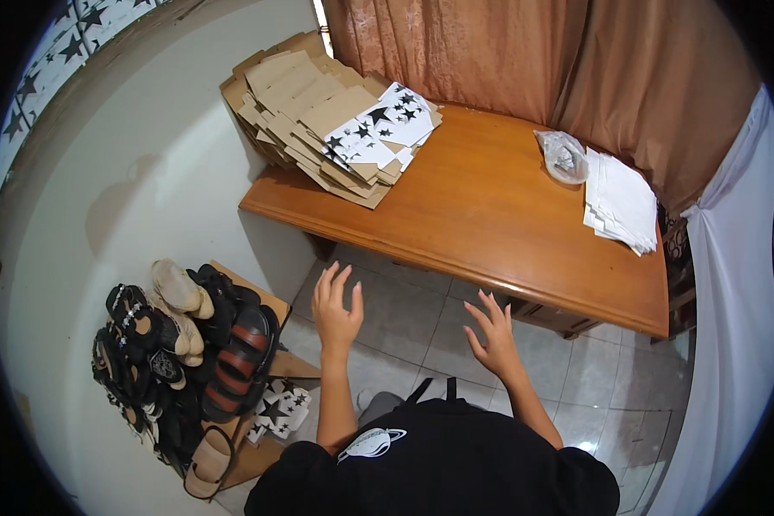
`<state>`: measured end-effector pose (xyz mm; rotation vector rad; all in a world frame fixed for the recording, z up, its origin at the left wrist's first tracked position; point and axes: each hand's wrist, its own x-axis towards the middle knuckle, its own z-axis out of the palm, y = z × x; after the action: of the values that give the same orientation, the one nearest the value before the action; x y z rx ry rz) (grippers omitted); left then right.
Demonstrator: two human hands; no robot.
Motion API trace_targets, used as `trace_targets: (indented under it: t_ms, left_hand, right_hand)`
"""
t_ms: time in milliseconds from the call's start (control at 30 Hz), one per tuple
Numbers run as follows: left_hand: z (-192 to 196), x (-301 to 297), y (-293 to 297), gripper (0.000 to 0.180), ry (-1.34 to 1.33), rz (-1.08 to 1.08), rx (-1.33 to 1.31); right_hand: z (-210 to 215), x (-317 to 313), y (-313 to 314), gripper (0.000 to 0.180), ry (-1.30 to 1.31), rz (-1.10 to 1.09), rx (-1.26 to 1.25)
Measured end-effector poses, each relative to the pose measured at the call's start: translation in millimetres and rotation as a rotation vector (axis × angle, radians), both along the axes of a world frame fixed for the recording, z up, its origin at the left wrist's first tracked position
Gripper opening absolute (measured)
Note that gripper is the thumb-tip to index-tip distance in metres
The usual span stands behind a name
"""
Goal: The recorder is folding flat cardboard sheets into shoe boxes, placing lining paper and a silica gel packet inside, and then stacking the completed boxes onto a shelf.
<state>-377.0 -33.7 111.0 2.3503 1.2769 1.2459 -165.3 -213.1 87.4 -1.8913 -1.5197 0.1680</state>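
Note:
Both of my hands are raised in the air in front of the wooden table (482,206), short of its near edge. My left hand (337,308) has its fingers apart and nothing in it. With fingers spread, my right hand (492,331) is likewise holding nothing. On the table's left end lies a stack of flat brown cardboard pieces (297,103), with white star-printed pieces (383,129) on top. At the right end sit a pile of white paper sheets (619,202) and a clear plastic bag (563,156) with something pale inside.
To my left, several shoes and sandals (241,361) crowd a stand by the wall, with a star-printed piece (279,411) beside them. Brown curtains (456,52) hang behind the table, and a white cloth (735,258) hangs at the right. Grey tiles (404,318) cover the floor.

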Motion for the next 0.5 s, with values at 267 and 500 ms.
trace_targets:
  t_ms: [267,500]
  left_hand:
    - [-31,54,21,0.031,0.078,-0.019,-0.101]
    - [-81,84,117,0.039,0.032,-0.030,-0.230]
  right_hand:
    - [-13,63,63,0.043,0.013,0.124,-0.013]
    - [-41,85,134,0.039,0.101,0.098,-0.040]
